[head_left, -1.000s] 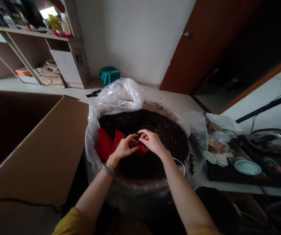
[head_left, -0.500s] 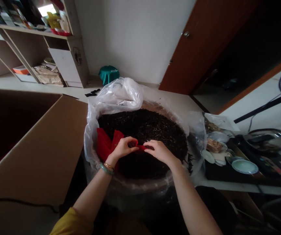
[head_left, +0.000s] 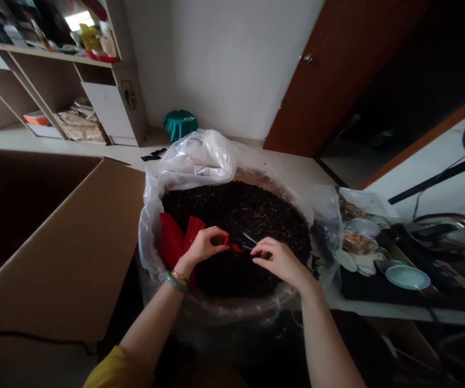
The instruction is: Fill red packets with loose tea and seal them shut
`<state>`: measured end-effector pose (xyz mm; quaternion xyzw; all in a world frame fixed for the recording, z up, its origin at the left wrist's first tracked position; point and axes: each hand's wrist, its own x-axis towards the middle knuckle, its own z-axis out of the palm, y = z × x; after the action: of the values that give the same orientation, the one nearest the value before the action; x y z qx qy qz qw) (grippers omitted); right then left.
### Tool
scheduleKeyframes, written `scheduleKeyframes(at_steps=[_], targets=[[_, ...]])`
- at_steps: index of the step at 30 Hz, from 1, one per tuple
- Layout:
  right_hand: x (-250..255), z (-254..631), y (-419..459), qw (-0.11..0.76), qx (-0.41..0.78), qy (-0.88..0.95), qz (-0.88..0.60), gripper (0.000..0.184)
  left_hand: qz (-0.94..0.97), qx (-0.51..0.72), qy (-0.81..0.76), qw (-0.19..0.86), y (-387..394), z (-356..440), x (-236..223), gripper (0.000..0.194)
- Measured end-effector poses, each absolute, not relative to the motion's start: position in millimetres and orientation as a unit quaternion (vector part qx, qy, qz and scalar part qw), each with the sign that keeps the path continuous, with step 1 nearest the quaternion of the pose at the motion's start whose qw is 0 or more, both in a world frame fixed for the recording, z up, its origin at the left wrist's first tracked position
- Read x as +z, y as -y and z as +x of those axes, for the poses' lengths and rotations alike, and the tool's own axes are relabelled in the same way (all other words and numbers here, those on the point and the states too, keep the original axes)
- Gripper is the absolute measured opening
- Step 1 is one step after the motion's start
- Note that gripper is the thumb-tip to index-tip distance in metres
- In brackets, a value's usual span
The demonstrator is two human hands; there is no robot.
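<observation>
My left hand (head_left: 206,245) pinches a small piece of red cloth or a little red pouch (head_left: 234,248) over a heap of dark, dry, leaf-like shreds (head_left: 257,205). To its right, my right hand (head_left: 275,258) has its fingers closed around a small metal tool (head_left: 250,237) with two thin prongs apart, pointing at the red piece. Whether these are scissors or tweezers I cannot tell. Beside my left wrist, larger red pieces (head_left: 171,237) lie on the left part of the heap. A clear plastic bag (head_left: 149,215) lines the round container around the shreds.
A large cardboard box (head_left: 74,253) stands close on the left. On the right, a low surface carries a pale green dish (head_left: 408,276), a tub of brown pieces (head_left: 356,241) and other items. A green cloth-covered object (head_left: 180,125) sits by the wall, near a brown door (head_left: 317,70).
My right hand has moved away from the red piece, to the right and slightly down. The two-pronged metal tool now shows in its fingers. My left hand has kept its pinch, almost in place.
</observation>
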<state>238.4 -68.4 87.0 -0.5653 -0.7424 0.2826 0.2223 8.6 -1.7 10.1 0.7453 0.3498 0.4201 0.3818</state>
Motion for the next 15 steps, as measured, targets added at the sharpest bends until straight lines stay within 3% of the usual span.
scheduleKeyframes(at_steps=[3, 6, 10, 15], targets=[[82.6, 226.9, 70.7, 0.225, 0.232, 0.751, -0.576, 0.02, 0.748, 0.417, -0.348, 0.382, 2.0, 8.1, 9.9, 0.03], [79.0, 207.9, 67.8, 0.161, 0.189, 0.778, -0.577, 0.034, 0.751, 0.409, -0.346, 0.385, 2.5, 7.7, 10.1, 0.03], [76.0, 188.5, 56.2, 0.052, 0.139, 0.788, -0.597, 0.02, 0.755, 0.407, -0.345, 0.381, 2.9, 8.0, 12.0, 0.029], [79.1, 183.1, 43.7, 0.02, 0.124, 0.801, -0.586, 0.021, 0.752, 0.414, -0.361, 0.365, 2.5, 8.0, 13.8, 0.027]])
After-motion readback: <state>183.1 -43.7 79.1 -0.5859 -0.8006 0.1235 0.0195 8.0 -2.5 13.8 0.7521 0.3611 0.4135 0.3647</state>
